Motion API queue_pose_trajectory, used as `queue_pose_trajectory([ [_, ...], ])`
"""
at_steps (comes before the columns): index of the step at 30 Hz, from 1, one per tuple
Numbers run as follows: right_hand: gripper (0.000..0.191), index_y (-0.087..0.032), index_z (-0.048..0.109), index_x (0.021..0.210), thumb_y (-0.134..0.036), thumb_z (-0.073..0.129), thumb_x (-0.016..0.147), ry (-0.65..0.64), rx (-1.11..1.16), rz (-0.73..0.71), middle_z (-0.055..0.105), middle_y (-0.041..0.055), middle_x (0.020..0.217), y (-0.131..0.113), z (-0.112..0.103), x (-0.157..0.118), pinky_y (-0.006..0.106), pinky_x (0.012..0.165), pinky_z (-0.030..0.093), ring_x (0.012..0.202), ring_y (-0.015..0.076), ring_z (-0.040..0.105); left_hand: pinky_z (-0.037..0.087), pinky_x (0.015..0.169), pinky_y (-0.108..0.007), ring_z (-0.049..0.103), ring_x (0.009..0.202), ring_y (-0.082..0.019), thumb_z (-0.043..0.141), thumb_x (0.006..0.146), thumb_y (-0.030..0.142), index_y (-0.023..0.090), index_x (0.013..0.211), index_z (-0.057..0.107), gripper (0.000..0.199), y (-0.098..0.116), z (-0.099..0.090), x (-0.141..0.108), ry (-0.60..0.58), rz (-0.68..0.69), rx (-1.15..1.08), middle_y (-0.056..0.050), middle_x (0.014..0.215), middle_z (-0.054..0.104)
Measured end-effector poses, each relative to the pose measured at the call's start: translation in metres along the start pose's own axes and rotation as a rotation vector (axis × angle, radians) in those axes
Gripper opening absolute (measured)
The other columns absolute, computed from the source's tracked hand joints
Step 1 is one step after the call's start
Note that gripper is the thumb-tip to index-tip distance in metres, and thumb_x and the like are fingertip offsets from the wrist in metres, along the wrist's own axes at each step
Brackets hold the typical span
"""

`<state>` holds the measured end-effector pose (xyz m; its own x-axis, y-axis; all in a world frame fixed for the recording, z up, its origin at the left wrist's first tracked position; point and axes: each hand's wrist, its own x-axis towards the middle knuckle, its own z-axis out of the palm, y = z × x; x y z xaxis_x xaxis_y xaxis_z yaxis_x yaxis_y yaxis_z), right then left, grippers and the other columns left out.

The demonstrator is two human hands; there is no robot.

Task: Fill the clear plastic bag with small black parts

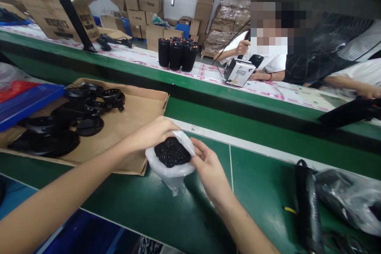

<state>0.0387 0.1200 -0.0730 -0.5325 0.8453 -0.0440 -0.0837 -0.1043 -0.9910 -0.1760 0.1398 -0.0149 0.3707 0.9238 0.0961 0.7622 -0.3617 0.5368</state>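
Note:
A white plastic bag [169, 171] stands on the green table with its mouth open and rolled back, full of small black pieces [172, 152]. My left hand [159, 131] grips the far left part of the bag's rim, its fingertips partly hidden behind the plastic. On the right side of the rim, my right hand [206, 160] pinches the plastic between thumb and fingers. The bag's left side is close to the corner of a shallow cardboard tray [145, 107] that holds several black plastic parts [89, 126].
Blue trays [29, 105] lie at the left. At the right are a black tool [308, 206] and a clear plastic bag [351, 194]. Across the raised green ledge, black cylinders [176, 53] stand near a person [275, 59] handling a white box [240, 73].

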Motion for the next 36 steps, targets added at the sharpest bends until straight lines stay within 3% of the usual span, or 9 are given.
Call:
queue_pose_trajectory([
  [6,0.052,-0.015,0.055,0.130,-0.044,0.064,0.088,-0.060,-0.543,-0.080,0.055,0.0115,0.115,-0.028,-0.005,0.010,0.046,0.096,0.043,0.102,0.0291,0.053,0.050,0.100,-0.036,0.064,0.115,-0.021,0.048,0.098,0.024,0.019,0.130,0.058,0.034,0.015,0.025,-0.045,0.221,-0.223,0.066,-0.007,0.128,0.067],
  [10,0.021,-0.011,0.063,0.104,-0.032,0.065,0.098,-0.078,-0.772,-0.091,0.054,0.0043,0.082,-0.033,-0.018,0.036,0.038,0.089,0.045,0.077,0.0199,0.052,0.040,0.108,-0.054,0.048,0.132,-0.034,0.053,0.095,0.044,0.013,0.141,0.046,0.056,0.025,0.051,-0.079,0.370,-0.360,0.164,-0.018,0.142,0.053],
  [13,0.030,-0.010,0.062,0.090,-0.036,0.060,0.106,0.021,-0.723,-0.098,0.052,0.0027,0.078,-0.018,-0.021,0.044,0.034,0.086,0.047,0.074,0.0176,0.052,0.043,0.101,-0.063,0.051,0.127,-0.041,0.060,0.085,0.062,0.013,0.141,0.043,0.077,0.021,0.070,-0.109,0.380,-0.393,0.200,-0.022,0.138,0.055],
  [17,0.042,-0.009,0.060,0.110,-0.050,0.050,0.110,0.205,-0.398,-0.135,0.056,0.0084,0.101,0.010,-0.008,0.036,0.037,0.090,0.049,0.094,0.0223,0.056,0.056,0.087,-0.056,0.065,0.111,-0.039,0.073,0.076,0.058,0.017,0.138,0.045,0.079,0.014,0.085,-0.129,0.357,-0.368,0.217,-0.018,0.126,0.066],
  [20,0.043,-0.010,0.055,0.122,-0.049,0.060,0.105,0.181,-0.162,-0.129,0.053,0.0110,0.112,0.025,0.003,0.028,0.041,0.095,0.048,0.103,0.0248,0.055,0.058,0.085,-0.054,0.065,0.111,-0.038,0.072,0.084,0.040,0.019,0.142,0.039,0.070,0.019,0.093,-0.127,0.413,-0.395,0.242,-0.020,0.126,0.065],
  [26,0.036,-0.009,0.052,0.127,-0.039,0.059,0.108,0.171,0.072,-0.028,0.053,0.0115,0.114,0.035,-0.007,0.031,0.042,0.096,0.051,0.104,0.0251,0.056,0.053,0.094,-0.061,0.050,0.129,-0.045,0.078,0.077,0.036,0.027,0.155,0.007,0.106,0.055,0.123,-0.103,0.601,-0.425,0.177,-0.024,0.145,0.040],
  [29,0.027,-0.008,0.057,0.120,-0.032,0.060,0.108,0.062,0.032,0.031,0.055,0.0096,0.107,0.018,-0.028,0.052,0.037,0.090,0.054,0.096,0.0219,0.058,0.056,0.089,-0.061,0.057,0.121,-0.043,0.073,0.082,0.038,0.028,0.154,0.015,0.093,0.070,0.135,-0.090,0.680,-0.458,0.048,-0.022,0.137,0.043],
  [33,0.021,-0.006,0.061,0.110,-0.027,0.064,0.107,-0.227,-0.118,0.138,0.056,0.0073,0.098,-0.029,-0.068,0.085,0.028,0.076,0.057,0.083,0.0177,0.060,0.064,0.076,-0.041,0.072,0.085,-0.022,0.069,0.087,0.035,0.029,0.151,0.015,0.084,0.071,0.136,-0.074,0.641,-0.400,-0.209,-0.010,0.112,0.057],
  [36,0.019,-0.006,0.063,0.109,-0.024,0.067,0.105,-0.424,-0.231,0.144,0.058,0.0077,0.100,-0.054,-0.093,0.097,0.032,0.083,0.057,0.089,0.0198,0.061,0.058,0.090,-0.053,0.064,0.113,-0.033,0.080,0.076,0.032,0.030,0.153,0.001,0.110,0.055,0.129,-0.051,0.563,-0.357,-0.290,-0.016,0.130,0.051],
])
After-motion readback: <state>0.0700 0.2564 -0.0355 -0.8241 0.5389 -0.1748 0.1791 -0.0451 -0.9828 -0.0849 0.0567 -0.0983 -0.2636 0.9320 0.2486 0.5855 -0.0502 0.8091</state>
